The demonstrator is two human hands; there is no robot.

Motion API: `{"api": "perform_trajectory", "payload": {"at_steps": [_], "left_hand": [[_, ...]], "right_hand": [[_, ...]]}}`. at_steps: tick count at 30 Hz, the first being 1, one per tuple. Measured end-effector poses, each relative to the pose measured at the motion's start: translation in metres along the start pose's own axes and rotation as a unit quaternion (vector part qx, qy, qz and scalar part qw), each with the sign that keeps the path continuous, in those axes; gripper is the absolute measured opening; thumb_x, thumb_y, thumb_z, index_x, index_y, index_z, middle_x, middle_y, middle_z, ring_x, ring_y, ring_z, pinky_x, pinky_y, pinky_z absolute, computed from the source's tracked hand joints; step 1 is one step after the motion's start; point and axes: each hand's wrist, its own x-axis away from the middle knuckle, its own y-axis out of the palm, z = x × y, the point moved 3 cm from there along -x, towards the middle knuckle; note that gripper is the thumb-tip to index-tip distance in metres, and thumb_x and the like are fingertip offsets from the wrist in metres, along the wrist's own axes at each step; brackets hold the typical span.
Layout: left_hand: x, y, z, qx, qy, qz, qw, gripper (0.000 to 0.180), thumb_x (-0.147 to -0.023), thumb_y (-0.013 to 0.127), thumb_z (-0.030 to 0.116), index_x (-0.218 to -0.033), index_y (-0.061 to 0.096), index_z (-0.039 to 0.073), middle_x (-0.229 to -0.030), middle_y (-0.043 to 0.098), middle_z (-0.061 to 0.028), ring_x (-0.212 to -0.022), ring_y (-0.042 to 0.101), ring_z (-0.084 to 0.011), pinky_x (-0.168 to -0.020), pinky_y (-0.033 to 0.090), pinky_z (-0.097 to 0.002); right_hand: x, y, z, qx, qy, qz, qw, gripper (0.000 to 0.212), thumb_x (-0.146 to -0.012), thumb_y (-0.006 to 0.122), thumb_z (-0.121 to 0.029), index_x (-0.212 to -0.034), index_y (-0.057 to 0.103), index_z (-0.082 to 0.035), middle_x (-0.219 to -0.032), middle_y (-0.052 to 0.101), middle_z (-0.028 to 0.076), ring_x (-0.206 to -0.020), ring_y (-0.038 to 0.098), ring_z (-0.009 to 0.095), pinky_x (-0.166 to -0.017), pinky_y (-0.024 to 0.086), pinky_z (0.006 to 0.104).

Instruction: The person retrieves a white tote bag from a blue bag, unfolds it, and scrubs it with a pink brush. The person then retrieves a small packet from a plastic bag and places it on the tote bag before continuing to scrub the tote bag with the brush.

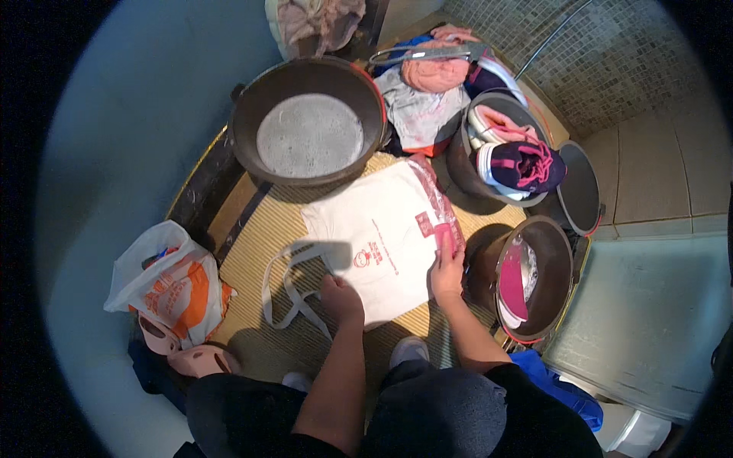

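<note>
A flat white cloth tote bag with a red printed figure and a dark-red side panel [382,229] lies on a ribbed straw-yellow surface [243,256]. The left hand [341,299] is curled at the bag's lower left edge; whether it pinches the cloth I cannot tell. The right hand [447,267] lies with fingers extended over its right edge, a small pink patch at the fingertips; its grip is unclear too. Left of the bag, a long white fabric strap [276,286] lies in loose loops and could snag or twist if the cloth is pulled sharply. Just beyond the bag stands a round dark-brown basin of cloudy, foamy water [246,126]; a knock could splash the cloth. To its upper right, a dark-purple sneaker with pink laces [527,166] perches atop a filled grey bucket [460,164] and could topple if that bucket is bumped.
</note>
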Motion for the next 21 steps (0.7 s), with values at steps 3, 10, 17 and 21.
{"api": "perform_trajectory", "payload": {"at_steps": [3,10,17,21], "left_hand": [[-0.007,0.006,-0.003,0.078,0.051,0.077,0.993,0.009,-0.084,0.053,0.003,-0.077,0.048,-0.002,-0.075,0.055,-0.0177,-0.068,0.053,-0.0364,-0.064,0.042,-0.0422],[-0.001,-0.001,0.007,0.154,-0.053,0.008,0.987,0.014,-0.086,0.059,0.009,-0.092,0.052,-0.001,-0.091,0.06,-0.0182,-0.081,0.058,-0.0352,-0.071,0.045,-0.0423],[-0.003,-0.005,0.008,0.032,-0.032,-0.135,0.99,0.019,-0.078,0.07,0.013,-0.086,0.062,-0.002,-0.087,0.063,-0.0191,-0.083,0.06,-0.0354,-0.072,0.046,-0.0436],[-0.018,0.022,-0.045,0.097,-0.001,-0.072,0.993,0.023,-0.078,0.069,0.012,-0.097,0.064,-0.001,-0.091,0.065,-0.0191,-0.079,0.061,-0.0344,-0.069,0.047,-0.042]], "right_hand": [[-0.033,0.007,-0.006,0.01,0.015,-0.042,0.999,0.058,-0.087,0.056,-0.016,-0.141,0.036,-0.028,-0.137,0.041,0.015,-0.109,0.054,0.039,-0.087,0.049,0.0422],[-0.01,0.004,-0.054,0.008,-0.041,-0.199,0.979,0.033,-0.092,0.044,-0.024,-0.124,0.049,-0.013,-0.101,0.052,0.023,-0.076,0.059,0.041,-0.066,0.049,0.0506],[0.007,0.013,0.014,0.03,0.082,-0.17,0.982,0.034,-0.093,0.043,-0.027,-0.124,0.052,-0.014,-0.095,0.056,0.025,-0.066,0.06,0.042,-0.061,0.049,0.0522],[0.035,-0.012,-0.042,0.029,0.119,-0.326,0.937,0.041,-0.096,0.031,-0.019,-0.136,0.039,-0.011,-0.119,0.047,0.035,-0.085,0.059,0.044,-0.078,0.049,0.049]]}}
